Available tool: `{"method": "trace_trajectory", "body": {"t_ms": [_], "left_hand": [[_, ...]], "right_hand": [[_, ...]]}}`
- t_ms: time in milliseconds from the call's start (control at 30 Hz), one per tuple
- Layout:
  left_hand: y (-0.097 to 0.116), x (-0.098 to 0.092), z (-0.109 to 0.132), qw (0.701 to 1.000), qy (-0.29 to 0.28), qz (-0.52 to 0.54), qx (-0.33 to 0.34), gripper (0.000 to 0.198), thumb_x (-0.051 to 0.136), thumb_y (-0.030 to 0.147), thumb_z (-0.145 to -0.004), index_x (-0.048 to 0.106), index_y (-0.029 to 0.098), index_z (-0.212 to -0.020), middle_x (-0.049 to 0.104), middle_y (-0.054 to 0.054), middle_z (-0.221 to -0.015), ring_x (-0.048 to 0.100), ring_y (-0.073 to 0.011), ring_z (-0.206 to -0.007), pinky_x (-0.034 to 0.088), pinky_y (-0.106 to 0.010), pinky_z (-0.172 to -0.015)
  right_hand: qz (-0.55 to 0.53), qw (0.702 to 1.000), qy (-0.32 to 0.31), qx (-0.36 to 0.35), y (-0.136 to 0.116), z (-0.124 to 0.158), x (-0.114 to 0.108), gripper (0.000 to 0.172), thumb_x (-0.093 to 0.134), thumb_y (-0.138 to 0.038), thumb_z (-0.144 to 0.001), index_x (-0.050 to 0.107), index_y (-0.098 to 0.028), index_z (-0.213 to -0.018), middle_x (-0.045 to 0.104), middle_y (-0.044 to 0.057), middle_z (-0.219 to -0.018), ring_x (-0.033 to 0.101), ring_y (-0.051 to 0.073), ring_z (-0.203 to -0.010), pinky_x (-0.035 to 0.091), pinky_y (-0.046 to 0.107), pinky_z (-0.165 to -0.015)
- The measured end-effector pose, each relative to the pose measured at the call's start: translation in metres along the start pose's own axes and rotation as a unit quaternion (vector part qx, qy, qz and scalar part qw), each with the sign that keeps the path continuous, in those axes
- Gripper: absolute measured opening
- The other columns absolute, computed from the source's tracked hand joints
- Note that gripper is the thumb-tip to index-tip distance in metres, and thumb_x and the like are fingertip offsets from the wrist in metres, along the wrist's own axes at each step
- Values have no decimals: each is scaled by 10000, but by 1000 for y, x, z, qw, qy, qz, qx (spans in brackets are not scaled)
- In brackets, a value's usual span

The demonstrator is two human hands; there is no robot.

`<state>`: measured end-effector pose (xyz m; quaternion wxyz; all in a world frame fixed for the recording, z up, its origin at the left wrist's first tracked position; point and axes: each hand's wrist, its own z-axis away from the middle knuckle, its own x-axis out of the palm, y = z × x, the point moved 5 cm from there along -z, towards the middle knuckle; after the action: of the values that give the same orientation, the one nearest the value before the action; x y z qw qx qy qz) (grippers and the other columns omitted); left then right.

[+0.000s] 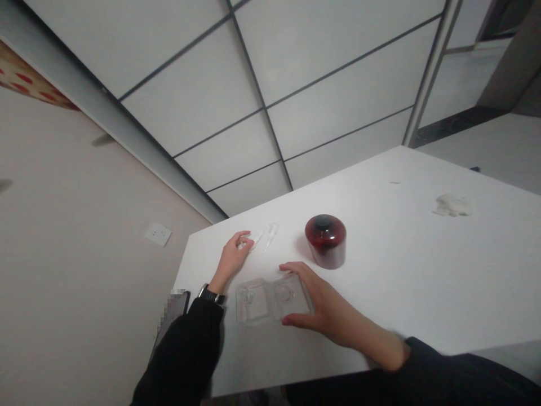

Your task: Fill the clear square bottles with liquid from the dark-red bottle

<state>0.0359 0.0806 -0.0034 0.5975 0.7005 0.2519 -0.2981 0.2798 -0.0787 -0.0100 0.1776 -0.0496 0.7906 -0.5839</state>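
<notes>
My right hand (323,307) grips the right end of a clear plastic case (264,300) with two round wells, lying flat on the white table (401,270). My left hand (233,256), with a dark watch at the wrist, pinches a small clear plastic piece (255,241) near the table's far left edge. A second small clear piece (271,233) lies just right of it, apart from the fingers. A dark red round jar (326,241) with a black top stands upright behind the case, close to my right hand's fingertips.
A crumpled white scrap (453,205) lies far right on the table. A wall socket (158,233) sits on the beige wall at left. A dark phone-like object (175,307) shows by the table's near left corner. White floor tiles lie beyond.
</notes>
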Motion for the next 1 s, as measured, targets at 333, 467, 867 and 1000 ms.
{"method": "trace_trajectory", "body": {"t_ms": [333,467,867,1000], "left_hand": [[-3,3,-6,999,-31,-31,32,375,640,426,-938,738,172,-1196,754,-146,-1272,679,-281,-1184,489,-448,-1097],[6,-10,3,998,-30,-37,35,414,588,439,-976,674,184,-1291,679,-165,-1408,659,-280,-1259,492,-461,-1127],[134,-22,122,936,-235,-185,188,845,870,564,-811,517,300,-1532,591,-125,-1575,569,-359,-1442,445,-541,-1221],[131,-10,128,919,-222,-264,191,965,975,457,-708,506,267,-1529,615,-150,-1546,613,-381,-1395,494,-547,-1170]], "right_hand": [[93,990,83,-69,7,-3,3,665,793,-505,-925,498,-256,-1467,619,140,-1483,586,310,-1409,510,527,-1176],[142,965,156,-159,-16,5,-13,481,614,-578,-1029,579,-250,-1380,682,129,-1423,655,292,-1329,584,483,-1079],[101,901,414,-84,-19,13,-89,488,654,-535,-965,537,-233,-1330,597,169,-1393,548,360,-1360,426,631,-1158],[82,930,358,-32,-1,1,-81,791,736,-608,-873,436,-193,-1477,531,219,-1509,515,388,-1422,388,639,-1207]]}}
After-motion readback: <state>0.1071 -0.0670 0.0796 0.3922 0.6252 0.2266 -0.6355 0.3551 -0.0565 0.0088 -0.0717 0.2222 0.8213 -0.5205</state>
